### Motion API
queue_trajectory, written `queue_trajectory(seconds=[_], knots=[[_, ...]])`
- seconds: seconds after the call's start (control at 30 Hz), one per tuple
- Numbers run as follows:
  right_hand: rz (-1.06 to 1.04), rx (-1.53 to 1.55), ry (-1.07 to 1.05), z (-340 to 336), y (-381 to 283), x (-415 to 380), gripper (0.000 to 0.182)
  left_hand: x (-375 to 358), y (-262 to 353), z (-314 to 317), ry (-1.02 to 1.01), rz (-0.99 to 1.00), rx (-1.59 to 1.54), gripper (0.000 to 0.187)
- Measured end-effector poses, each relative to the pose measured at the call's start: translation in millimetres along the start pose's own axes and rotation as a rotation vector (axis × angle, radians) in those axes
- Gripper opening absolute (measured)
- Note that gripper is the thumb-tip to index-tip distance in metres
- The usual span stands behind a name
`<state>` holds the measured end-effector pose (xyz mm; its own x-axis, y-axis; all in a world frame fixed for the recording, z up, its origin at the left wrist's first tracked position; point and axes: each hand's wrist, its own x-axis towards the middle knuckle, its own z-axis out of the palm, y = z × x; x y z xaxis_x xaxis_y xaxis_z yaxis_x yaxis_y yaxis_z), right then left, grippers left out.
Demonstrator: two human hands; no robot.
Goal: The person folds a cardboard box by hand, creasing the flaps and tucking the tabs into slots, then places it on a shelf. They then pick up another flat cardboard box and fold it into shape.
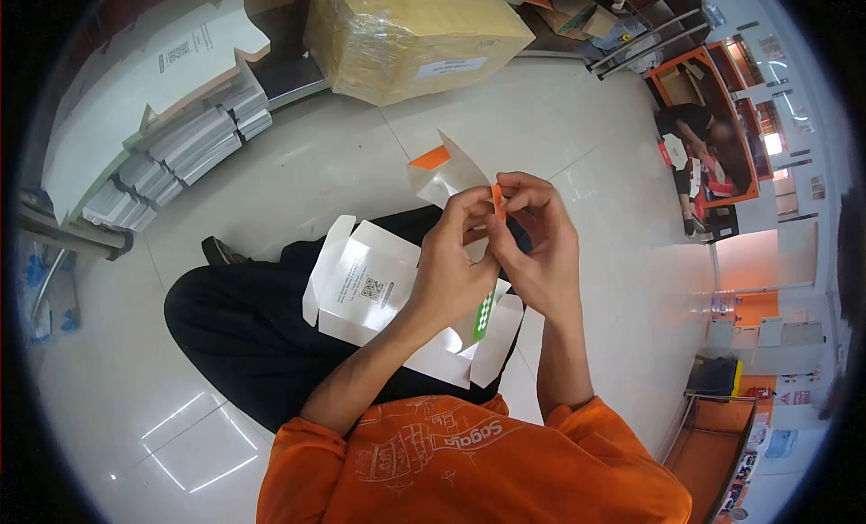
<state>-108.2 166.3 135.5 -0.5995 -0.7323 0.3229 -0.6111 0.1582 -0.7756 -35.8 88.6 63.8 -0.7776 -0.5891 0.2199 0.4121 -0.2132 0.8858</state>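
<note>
A partly folded white carton (347, 285) lies across my lap, its printed text and QR code facing up. A green checkered strip shows along one side of it, partly behind my left hand (454, 262). Beyond my fingers, a raised white panel with an orange patch (431, 159) stands up; whether it joins the carton is hidden by my hands. Pinched between the fingertips of my left hand and my right hand (541, 240) is a small orange flap (498, 203). Both hands are closed and close together above the carton.
Stacks of flat white carton blanks (194, 145) are at the left. A large wrapped cardboard box (406, 46) sits on the tiled floor ahead. Another person (693, 141) works at the far right by an orange frame. A low orange shelf (713, 443) stands at the lower right.
</note>
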Motion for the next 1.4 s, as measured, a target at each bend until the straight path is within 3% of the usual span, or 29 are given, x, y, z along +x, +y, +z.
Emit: queue_trajectory(seconds=[0.13, 0.3, 0.37, 0.43, 0.6, 0.67, 0.93, 1.1, 1.13, 1.17, 1.27, 1.4], knots=[[0.116, -0.057, 0.086, 1, -3, 11, 0.023, -2, 6, 4, 0.007, -0.134, -0.058, 0.045], [0.245, -0.034, 0.064, -3, 2, 11, 0.025, -5, -3, 8, -0.021, -0.126, -0.045, 0.044], [0.112, 0.095, -0.045, -4, 14, 2, 0.026, -2, -12, 6, -0.057, -0.122, -0.378, 0.042], [0.134, 0.159, -0.032, 0, 9, -3, 0.025, 0, -19, 3, -0.061, -0.164, -0.346, 0.042], [0.147, 0.184, 0.102, -1, 16, -3, 0.022, -1, -28, 6, -0.097, -0.04, -0.062, 0.052], [0.393, 0.042, 0.072, -14, 16, 3, 0.018, -2, -31, 8, -0.116, 0.028, 0.113, 0.061], [0.539, 0.171, 0.045, -24, 24, 14, 0.013, 1, -17, 7, -0.005, 0.163, 0.385, 0.065], [0.559, 0.331, -0.112, -24, 17, 25, 0.018, -2, 0, 2, 0.029, 0.055, 0.563, 0.056], [0.551, 0.321, -0.136, -23, 17, 26, 0.021, 2, 4, 0, 0.04, 0.091, 0.532, 0.043], [0.557, 0.323, -0.141, -21, 18, 26, 0.021, 1, 1, -4, 0.043, 0.085, 0.534, 0.043], [0.389, 0.153, -0.169, -19, 19, 33, 0.023, 5, -2, -13, 0.024, 0.117, 0.436, 0.02], [0.375, 0.127, -0.179, -19, 29, 40, 0.024, 9, 3, -21, 0.055, 0.036, 0.344, 0.015]])
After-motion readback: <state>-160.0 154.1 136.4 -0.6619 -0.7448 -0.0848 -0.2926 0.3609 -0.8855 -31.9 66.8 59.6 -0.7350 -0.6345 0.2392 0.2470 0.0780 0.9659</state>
